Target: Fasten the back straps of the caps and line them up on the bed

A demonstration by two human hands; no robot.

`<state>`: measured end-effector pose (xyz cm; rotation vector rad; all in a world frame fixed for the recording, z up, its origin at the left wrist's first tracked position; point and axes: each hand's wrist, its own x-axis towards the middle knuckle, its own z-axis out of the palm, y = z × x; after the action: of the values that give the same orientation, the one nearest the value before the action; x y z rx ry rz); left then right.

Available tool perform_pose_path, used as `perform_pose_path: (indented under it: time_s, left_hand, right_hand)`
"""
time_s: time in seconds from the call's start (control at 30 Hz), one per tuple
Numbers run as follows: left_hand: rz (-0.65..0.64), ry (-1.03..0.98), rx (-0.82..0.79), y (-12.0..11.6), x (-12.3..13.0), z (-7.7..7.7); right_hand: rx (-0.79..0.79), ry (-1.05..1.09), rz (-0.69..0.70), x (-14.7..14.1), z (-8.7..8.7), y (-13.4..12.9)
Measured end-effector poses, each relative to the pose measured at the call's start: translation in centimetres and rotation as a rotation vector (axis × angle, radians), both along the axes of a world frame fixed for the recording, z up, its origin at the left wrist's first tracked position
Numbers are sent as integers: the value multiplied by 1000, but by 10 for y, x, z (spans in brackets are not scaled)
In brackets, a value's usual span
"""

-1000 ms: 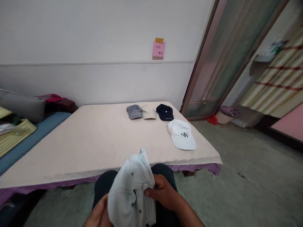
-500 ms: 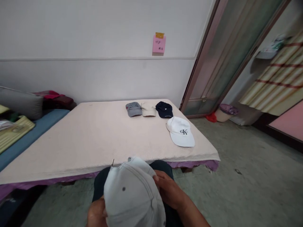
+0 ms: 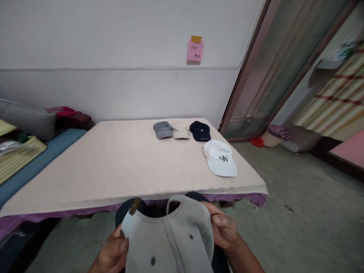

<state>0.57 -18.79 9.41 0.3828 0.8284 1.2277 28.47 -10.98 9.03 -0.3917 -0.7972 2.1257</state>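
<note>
A light grey baseball cap (image 3: 170, 242) is held over my lap, its back opening facing away from me. A brass buckle (image 3: 135, 206) shows at the left end of that opening, and a loose strap curves at the other side. My left hand (image 3: 112, 248) pinches the cap's left edge. On the opposite side my right hand (image 3: 223, 227) grips the fabric, thumb on top. Beyond my knees, a white cap with black letters (image 3: 221, 158) lies on the bed. Behind it sit a navy cap (image 3: 200, 131), a beige cap (image 3: 181, 131) and a grey cap (image 3: 163, 130) in a row.
The bed (image 3: 122, 163) has a pale pink cover and a purple cloth under its edge. A grey cushion (image 3: 27, 120) and a yellow mat (image 3: 24, 159) lie at left. A pink note (image 3: 195, 50) is taped to the wall. A bin (image 3: 274, 135) stands at right.
The grey cap has turned and tilted, so its back opening and brass buckle now show. Both hands have shifted to its side edges. The view has moved slightly.
</note>
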Motion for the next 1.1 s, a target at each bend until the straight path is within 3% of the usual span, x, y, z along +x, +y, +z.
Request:
perform_pose_path:
  time_s: [0.07, 0.17, 0.33, 0.5, 0.7, 1.1]
  left_hand:
    - [-146, 48, 123, 0, -7, -5]
    - [-268, 157, 157, 3, -12, -4]
    - [-283, 356, 66, 11, 3, 17]
    - [-472, 334, 206, 19, 27, 41]
    - [-447, 332, 228, 28, 38, 51]
    - [-395, 314, 160, 27, 51, 39]
  right_hand:
    - [87, -56, 106, 6, 1, 0]
    - [234, -149, 200, 9, 9, 5]
    - [399, -193, 149, 5, 24, 12]
    - [331, -105, 102, 4, 30, 5]
    - [291, -97, 81, 15, 40, 1]
    - [276, 106, 72, 17, 51, 0]
